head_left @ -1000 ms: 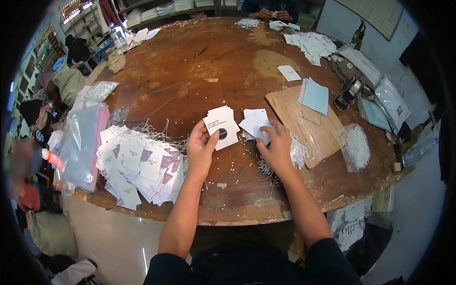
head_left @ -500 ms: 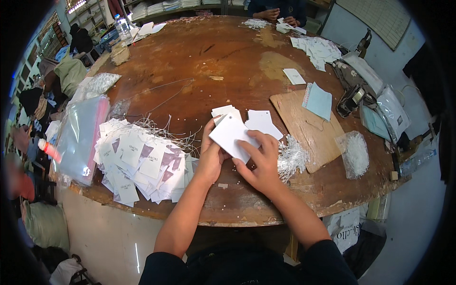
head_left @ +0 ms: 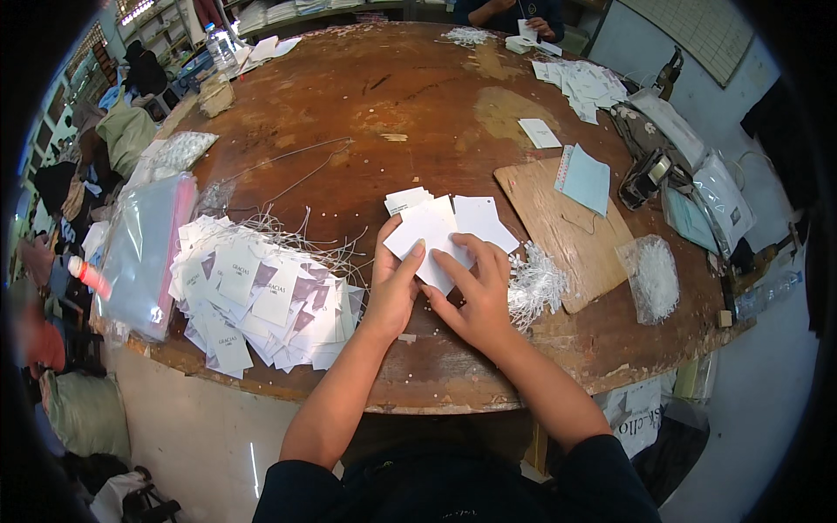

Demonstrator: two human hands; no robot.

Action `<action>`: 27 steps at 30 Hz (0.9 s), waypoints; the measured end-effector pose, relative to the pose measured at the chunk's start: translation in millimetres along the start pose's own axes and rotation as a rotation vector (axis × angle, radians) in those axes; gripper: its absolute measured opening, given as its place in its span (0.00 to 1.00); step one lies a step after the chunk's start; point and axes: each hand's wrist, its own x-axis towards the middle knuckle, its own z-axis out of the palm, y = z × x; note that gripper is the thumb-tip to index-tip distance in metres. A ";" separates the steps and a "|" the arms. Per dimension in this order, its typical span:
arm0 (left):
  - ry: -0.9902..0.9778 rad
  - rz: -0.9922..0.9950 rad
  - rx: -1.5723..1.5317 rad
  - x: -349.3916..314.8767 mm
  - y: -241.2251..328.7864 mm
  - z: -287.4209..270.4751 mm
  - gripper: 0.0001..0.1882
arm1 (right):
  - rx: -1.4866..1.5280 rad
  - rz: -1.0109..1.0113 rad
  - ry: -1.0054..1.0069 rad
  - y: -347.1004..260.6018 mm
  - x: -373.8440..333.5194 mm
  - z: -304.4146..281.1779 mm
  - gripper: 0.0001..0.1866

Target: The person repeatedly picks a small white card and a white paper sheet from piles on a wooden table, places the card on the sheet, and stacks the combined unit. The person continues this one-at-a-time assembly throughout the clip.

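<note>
White card tags [head_left: 429, 228] are held over the near middle of the table, fanned slightly apart. My left hand [head_left: 396, 292] grips their left side, its thumb lying on top. My right hand [head_left: 478, 283] is closed on the lower right edge, fingertips pressing the upper face. Just beyond them lie a small stack of printed tags [head_left: 406, 199] and some blank white tags [head_left: 485, 223] with a hole near one corner. A bundle of white tag strings [head_left: 535, 288] rests by my right hand. To the left spreads a heap of strung tags [head_left: 261, 301].
Clear plastic bags [head_left: 144, 253] lie at the left edge. On the right are a wooden board [head_left: 567, 235], a light blue notebook [head_left: 584, 181], a bag of white strings [head_left: 651, 279] and a dark device [head_left: 645, 179]. A co-worker [head_left: 510, 13] handles tags across the table.
My left thumb has come onto the top of the held tags, and they have turned and fanned out a little. Across the table, the co-worker has raised one hand.
</note>
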 end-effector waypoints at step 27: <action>0.186 0.198 0.183 9.2 3.0 -14.7 0.26 | 0.008 0.121 -0.137 52.5 -12.7 -74.1 0.12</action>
